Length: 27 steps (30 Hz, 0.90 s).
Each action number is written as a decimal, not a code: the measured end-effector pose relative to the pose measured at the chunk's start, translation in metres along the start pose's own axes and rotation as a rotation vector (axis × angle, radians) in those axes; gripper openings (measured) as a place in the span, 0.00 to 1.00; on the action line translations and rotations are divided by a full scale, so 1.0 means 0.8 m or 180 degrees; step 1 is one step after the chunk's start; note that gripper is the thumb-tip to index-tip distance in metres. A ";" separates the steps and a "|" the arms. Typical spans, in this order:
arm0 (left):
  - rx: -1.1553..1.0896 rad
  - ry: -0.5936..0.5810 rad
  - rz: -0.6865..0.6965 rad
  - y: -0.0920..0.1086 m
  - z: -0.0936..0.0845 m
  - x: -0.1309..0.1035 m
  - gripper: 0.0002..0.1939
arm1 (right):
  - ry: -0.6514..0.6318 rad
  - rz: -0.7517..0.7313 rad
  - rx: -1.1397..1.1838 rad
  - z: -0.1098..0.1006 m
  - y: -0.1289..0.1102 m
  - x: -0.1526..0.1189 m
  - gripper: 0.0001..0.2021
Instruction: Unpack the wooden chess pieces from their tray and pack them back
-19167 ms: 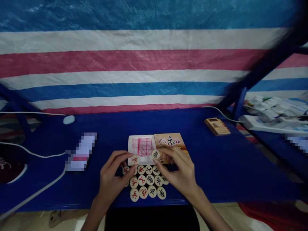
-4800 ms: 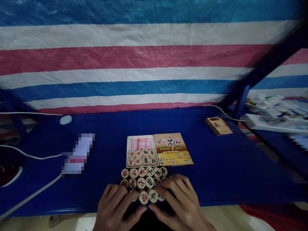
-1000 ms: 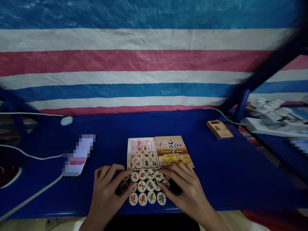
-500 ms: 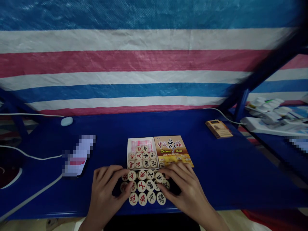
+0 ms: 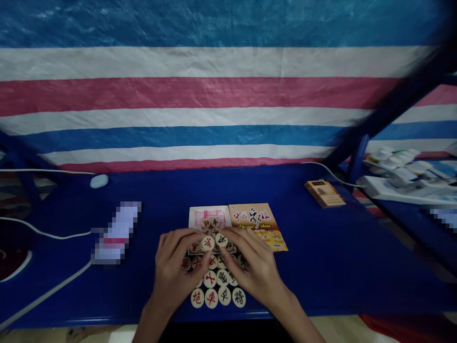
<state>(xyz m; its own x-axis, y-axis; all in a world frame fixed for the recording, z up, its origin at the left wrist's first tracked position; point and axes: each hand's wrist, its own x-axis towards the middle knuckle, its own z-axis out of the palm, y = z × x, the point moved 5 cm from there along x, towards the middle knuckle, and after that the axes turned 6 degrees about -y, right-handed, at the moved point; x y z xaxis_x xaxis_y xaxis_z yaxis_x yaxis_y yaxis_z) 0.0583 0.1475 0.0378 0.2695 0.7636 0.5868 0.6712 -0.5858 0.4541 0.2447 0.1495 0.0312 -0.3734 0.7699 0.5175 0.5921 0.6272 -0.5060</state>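
Observation:
Between thumb and forefinger, my left hand [image 5: 182,262] grips a round Chinese chess piece with a red character [image 5: 207,243]. My right hand [image 5: 252,259] pinches a piece with a black character [image 5: 221,239] in the same way. Both pieces are side by side over the near part of the white box tray [image 5: 193,215], where several pieces lie, partly hidden by my fingers. Rows of more chess pieces [image 5: 211,298], red on the left and black on the right, sit on the blue table below my hands.
The Chinese chess box lid [image 5: 255,216] lies right of the tray. A phone [image 5: 119,231] with cables is at left, a pale oval device [image 5: 99,181] behind it. A small tan box [image 5: 324,193] lies at back right, near a white power strip [image 5: 392,188].
Both hands have lifted a chess piece from the rows and moved forward and inward, from the near rows to over the box tray.

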 end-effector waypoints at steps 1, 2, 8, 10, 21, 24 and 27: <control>0.0020 -0.0028 0.0014 0.000 0.002 -0.001 0.15 | -0.0010 -0.0003 -0.0046 0.002 0.000 -0.002 0.22; 0.0037 -0.0064 0.0024 -0.001 0.004 -0.003 0.15 | -0.0031 -0.0008 -0.0084 0.004 0.000 -0.005 0.23; -0.0043 -0.0151 0.0014 -0.003 0.003 -0.015 0.16 | -0.0093 -0.0062 -0.0109 0.009 -0.002 -0.022 0.28; -0.0032 -0.0166 0.0033 -0.001 0.003 -0.015 0.16 | -0.0075 -0.0062 -0.0097 0.009 -0.001 -0.022 0.28; -0.0076 -0.0286 -0.0005 -0.006 0.011 -0.016 0.18 | -0.0254 0.0048 0.0273 0.014 0.001 -0.022 0.29; -0.0095 -0.0292 -0.0007 -0.007 0.012 -0.017 0.18 | -0.0255 0.0024 0.0384 0.016 0.001 -0.021 0.28; -0.0155 -0.0273 -0.0003 -0.006 0.010 -0.017 0.19 | -0.0251 0.0026 0.0539 0.017 0.001 -0.021 0.27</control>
<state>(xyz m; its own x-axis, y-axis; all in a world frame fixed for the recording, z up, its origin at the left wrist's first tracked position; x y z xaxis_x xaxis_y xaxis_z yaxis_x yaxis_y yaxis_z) 0.0568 0.1419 0.0220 0.3286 0.7833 0.5277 0.6376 -0.5961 0.4880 0.2420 0.1386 0.0124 -0.4278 0.7778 0.4605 0.4691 0.6265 -0.6224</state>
